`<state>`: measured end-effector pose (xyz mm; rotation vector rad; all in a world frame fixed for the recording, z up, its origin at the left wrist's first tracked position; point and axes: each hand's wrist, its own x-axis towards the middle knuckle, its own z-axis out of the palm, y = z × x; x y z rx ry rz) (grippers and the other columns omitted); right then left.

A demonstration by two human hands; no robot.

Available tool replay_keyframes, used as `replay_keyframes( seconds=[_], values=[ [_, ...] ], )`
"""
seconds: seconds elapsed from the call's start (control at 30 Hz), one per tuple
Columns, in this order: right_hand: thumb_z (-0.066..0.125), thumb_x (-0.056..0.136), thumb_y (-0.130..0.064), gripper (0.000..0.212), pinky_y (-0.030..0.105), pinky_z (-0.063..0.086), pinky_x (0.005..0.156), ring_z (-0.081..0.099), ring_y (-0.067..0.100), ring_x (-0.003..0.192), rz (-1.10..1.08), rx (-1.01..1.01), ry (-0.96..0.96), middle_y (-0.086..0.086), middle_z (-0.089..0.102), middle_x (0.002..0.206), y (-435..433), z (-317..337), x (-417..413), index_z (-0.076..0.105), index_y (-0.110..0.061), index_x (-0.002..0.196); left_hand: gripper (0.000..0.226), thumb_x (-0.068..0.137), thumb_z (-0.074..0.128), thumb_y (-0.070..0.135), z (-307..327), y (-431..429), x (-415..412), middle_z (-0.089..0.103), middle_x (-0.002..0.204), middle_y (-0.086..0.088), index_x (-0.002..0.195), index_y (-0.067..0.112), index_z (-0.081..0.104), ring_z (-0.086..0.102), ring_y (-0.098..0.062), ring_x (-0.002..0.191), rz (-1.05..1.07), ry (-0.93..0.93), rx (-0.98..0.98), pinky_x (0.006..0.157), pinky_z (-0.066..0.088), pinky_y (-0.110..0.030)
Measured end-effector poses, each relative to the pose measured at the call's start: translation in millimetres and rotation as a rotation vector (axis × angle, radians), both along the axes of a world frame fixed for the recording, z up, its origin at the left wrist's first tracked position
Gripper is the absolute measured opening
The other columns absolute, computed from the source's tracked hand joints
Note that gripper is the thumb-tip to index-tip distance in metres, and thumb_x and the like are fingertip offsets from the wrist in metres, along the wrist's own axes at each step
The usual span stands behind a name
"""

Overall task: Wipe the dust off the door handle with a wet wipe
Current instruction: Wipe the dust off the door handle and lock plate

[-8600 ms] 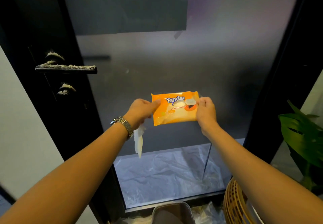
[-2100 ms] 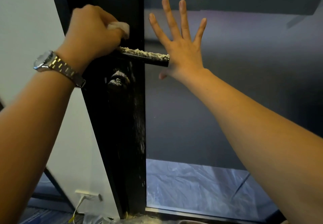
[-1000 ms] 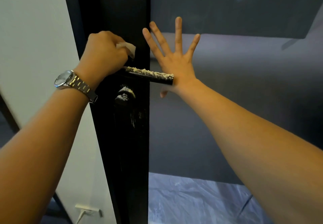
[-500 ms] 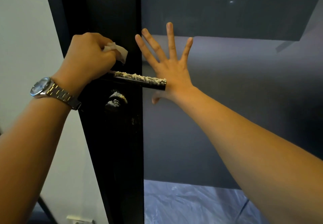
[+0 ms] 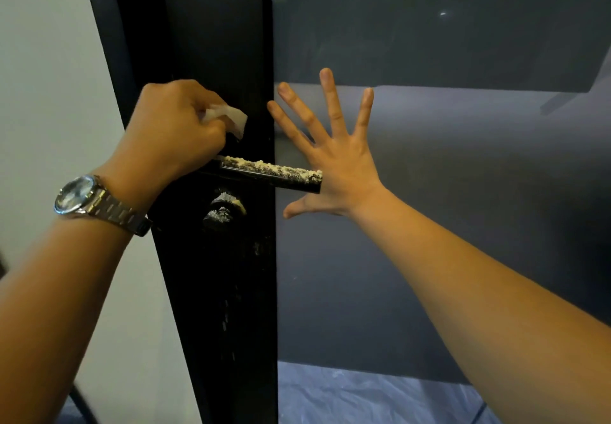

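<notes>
No containers are seen in the head view. The left hand (image 5: pixel 172 132) is curled shut around a white wet wipe (image 5: pixel 228 119), a crumpled corner of which sticks out past the thumb side. That fist is pressed against the black door frame (image 5: pixel 218 43), just above the inner end of the door handle (image 5: pixel 269 172); whether the wipe itself touches the handle cannot be told, since the knuckles cover that spot. A silver wristwatch (image 5: pixel 89 200) is worn on the left wrist, its face turned up, and the forearm is angled up from the lower left.

The handle is a black lever, roughly level and tilted slightly down to the right of the left fist, its top coated with pale powdery dust along the visible length. More dust is seen on the round lock piece (image 5: pixel 223 207) below the fist.

The right hand (image 5: pixel 334 156) is spread wide, fingers apart and pointing up, palm laid flat on the grey glass panel (image 5: pixel 463 192), nothing gripped. The outer tip of the handle overlaps the heel of this hand. The right arm is stretched out from the lower right.
</notes>
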<state>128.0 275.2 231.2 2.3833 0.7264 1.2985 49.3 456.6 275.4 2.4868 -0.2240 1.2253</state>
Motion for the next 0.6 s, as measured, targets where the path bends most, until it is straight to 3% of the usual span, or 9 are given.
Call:
replay_keyframes(
  seconds=[0.07,0.2,0.3,0.47,0.6],
  values=[
    [0.052,0.041,-0.094,0.14,0.074,-0.006,0.1,0.0,0.046,0.142,0.009,0.004,0.009,0.0,0.003,0.16,0,0,0,0.005,-0.023,0.152,0.023,0.085,0.053,0.009,0,1,-1,0.061,0.104,-0.008,0.104,0.004,0.066,0.05,-0.015,0.086,-0.014,0.041,0.039,0.071,0.038,-0.021],
    [0.054,0.042,-0.093,0.141,0.074,-0.007,0.099,-0.003,0.046,0.142,0.009,0.016,0.034,0.0,0.0,0.16,2,-1,-2,0.002,-0.023,0.152,0.024,0.086,0.052,0.012,2,7,-4,0.059,0.094,-0.004,0.105,0.005,0.066,0.05,-0.014,0.079,0.038,0.004,-0.066,0.059,0.034,-0.013],
    [0.052,0.042,-0.094,0.14,0.074,-0.007,0.099,-0.003,0.046,0.142,-0.001,0.018,0.029,0.0,0.0,0.16,1,-1,-2,0.001,-0.023,0.152,0.024,0.082,0.055,0.017,0,-5,-3,0.063,0.1,-0.006,0.098,0.003,0.069,0.05,-0.014,0.081,-0.023,0.04,0.06,0.068,0.036,-0.019],
    [0.046,0.05,-0.095,0.129,0.074,-0.003,0.1,0.008,0.048,0.141,0.088,0.075,-0.004,0.002,0.015,0.158,2,-4,1,0.017,-0.02,0.151,0.022,0.085,0.054,0.014,5,5,2,0.056,0.089,0.002,0.1,0.005,0.067,0.048,-0.006,0.064,0.034,0.039,-0.041,0.059,0.032,-0.011],
    [0.038,0.057,-0.095,0.12,0.075,0.002,0.101,0.015,0.048,0.139,0.139,0.118,-0.067,0.003,0.023,0.156,4,-9,7,0.025,-0.02,0.149,0.023,0.081,0.055,0.016,4,-3,4,0.053,0.095,0.005,0.094,0.006,0.071,0.049,-0.012,0.079,-0.013,0.075,0.121,0.062,0.033,-0.011]
  ],
)
